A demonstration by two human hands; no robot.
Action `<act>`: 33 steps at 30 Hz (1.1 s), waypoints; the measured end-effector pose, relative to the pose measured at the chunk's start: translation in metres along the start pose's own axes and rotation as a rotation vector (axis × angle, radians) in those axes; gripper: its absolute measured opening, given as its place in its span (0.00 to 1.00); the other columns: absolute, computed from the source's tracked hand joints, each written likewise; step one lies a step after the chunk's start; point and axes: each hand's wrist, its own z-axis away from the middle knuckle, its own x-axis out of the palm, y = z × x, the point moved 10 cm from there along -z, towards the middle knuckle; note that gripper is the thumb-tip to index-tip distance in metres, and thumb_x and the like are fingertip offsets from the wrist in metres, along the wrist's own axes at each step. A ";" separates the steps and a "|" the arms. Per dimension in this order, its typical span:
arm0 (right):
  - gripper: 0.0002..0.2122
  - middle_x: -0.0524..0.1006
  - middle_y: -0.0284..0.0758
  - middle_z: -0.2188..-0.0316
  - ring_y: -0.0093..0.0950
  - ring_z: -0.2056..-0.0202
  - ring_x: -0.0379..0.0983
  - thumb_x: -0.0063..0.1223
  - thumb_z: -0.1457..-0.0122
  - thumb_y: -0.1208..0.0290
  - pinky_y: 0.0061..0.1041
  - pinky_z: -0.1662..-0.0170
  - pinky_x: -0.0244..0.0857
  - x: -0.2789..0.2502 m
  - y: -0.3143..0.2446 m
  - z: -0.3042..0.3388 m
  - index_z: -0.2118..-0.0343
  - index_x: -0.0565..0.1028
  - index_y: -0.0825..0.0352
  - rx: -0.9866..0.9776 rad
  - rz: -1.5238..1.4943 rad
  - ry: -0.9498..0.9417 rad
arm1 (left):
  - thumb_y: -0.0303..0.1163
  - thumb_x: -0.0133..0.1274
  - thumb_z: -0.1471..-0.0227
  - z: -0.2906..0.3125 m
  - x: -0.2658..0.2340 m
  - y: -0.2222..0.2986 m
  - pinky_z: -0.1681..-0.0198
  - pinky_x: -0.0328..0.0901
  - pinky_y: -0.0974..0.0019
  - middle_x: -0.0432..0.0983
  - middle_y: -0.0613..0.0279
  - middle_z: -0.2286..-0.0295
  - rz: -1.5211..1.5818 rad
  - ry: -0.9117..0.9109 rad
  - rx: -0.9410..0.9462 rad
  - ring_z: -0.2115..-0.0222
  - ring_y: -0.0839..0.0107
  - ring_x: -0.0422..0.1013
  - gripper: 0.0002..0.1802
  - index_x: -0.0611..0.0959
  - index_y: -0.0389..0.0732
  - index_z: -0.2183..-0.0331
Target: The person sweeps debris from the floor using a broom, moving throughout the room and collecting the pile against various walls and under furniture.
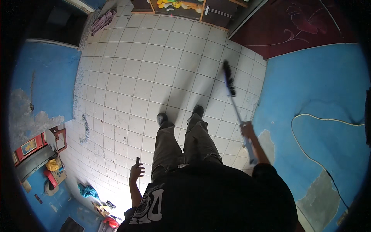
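My right hand (246, 129) is closed around the pale handle of a broom (235, 108). The broom slants away from me, with its dark bristled head (228, 77) over the floor tiles near the right wall; I cannot tell whether the bristles touch the floor. The handle's near end shows beside my right forearm. At my left side, my left hand (136, 171) has a small dark oblong object (137, 160) sticking up from its grip, its kind unclear. Some of that hand's fingers stretch out to the right. My shod feet stand on the tiles between the two hands.
White floor tiles (154, 69) spread ahead, bounded by blue walls (309, 89). A cabinet (179, 13) holding yellow things and a dark red panel (293, 27) stand at the far side. Crumpled cloth (103, 21) lies far left. A cable (305, 150) hangs along the right wall.
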 end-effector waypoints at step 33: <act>0.18 0.68 0.34 0.89 0.22 0.92 0.63 0.43 0.51 0.66 0.21 0.89 0.59 -0.008 -0.231 0.056 0.57 0.65 0.67 -0.021 -0.006 -0.064 | 0.28 0.40 0.60 -0.025 0.026 0.190 0.83 0.66 0.71 0.73 0.59 0.77 -0.025 0.120 0.299 0.81 0.73 0.70 0.16 0.73 0.38 0.65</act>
